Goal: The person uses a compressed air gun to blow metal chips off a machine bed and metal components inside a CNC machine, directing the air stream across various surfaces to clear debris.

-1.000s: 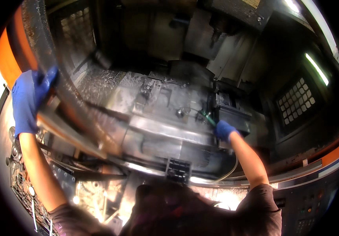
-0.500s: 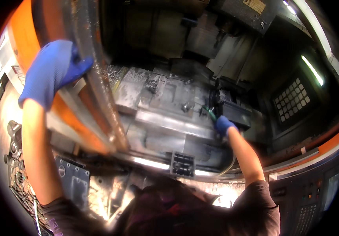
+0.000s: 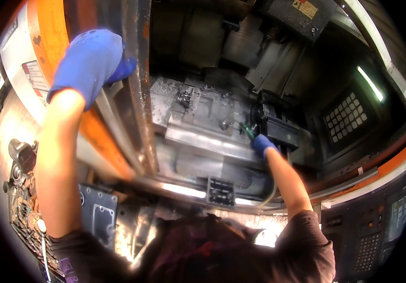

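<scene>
My left hand (image 3: pixel 92 61), in a blue work glove, is closed on the orange machine door (image 3: pixel 52 28) at upper left, near its dark metal edge. The thumb points right toward that edge, and the exact grip is partly hidden. Reaching into the machine, my gloved right hand (image 3: pixel 263 145) is closed around a slim green air blow gun (image 3: pixel 247 131). Its tip points up and left over the machine table (image 3: pixel 198 139), where a flat metal workpiece (image 3: pixel 207 113) lies among clamps (image 3: pixel 185 96). A pale hose (image 3: pixel 273 193) hangs below my right hand.
A dark slotted block (image 3: pixel 221 191) sits on the front sill. Above the table hangs the spindle head (image 3: pixel 297 19). The control panel (image 3: pixel 377 231) stands at lower right. At lower left are a grey plate part (image 3: pixel 98 212) and a bench strewn with small metal pieces (image 3: pixel 24 212).
The door and my left hand have moved to the right, covering more of the opening's left side. My right hand has shifted slightly left and up, still holding the air blow gun.
</scene>
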### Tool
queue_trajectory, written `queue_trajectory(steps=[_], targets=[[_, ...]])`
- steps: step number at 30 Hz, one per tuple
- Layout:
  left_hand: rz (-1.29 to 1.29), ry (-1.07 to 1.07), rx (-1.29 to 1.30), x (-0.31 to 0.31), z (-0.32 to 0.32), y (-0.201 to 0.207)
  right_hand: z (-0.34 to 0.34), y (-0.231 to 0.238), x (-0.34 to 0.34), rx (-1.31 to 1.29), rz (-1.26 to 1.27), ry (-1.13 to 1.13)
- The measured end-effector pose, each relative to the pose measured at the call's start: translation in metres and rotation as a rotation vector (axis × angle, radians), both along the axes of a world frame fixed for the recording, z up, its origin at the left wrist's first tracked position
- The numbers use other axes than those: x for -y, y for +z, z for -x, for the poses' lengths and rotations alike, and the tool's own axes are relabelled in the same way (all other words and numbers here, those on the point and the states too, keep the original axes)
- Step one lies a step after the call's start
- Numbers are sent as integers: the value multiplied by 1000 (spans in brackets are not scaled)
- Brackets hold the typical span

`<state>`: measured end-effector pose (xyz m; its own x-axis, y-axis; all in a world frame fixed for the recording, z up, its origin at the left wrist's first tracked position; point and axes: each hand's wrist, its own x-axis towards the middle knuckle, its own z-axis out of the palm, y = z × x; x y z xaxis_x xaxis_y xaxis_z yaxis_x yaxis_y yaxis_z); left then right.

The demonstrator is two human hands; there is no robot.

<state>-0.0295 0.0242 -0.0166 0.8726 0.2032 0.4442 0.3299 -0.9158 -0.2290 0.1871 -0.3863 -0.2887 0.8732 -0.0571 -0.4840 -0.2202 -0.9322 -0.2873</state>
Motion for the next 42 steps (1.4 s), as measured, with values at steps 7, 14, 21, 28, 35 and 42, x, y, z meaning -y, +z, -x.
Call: queue_trajectory(steps=[7,14,21,28,35,42], targets=[[-35,-22,107,0,1,-6,-16,-18,6,-38,-46,-39],[-5,15,55,4,1,-3,-28,-31,13,-42,-70,-39],[-9,73,-7,10,1,1,-34,-34,13,-57,-84,-34],[80,109,-36,7,1,3,-59,-35,6,-112,-52,69],[-14,18,66,5,-5,-6,-126,-33,10,-190,123,376],[-20,99,80,7,8,-2,-182,-13,-12,-40,562,1388]])
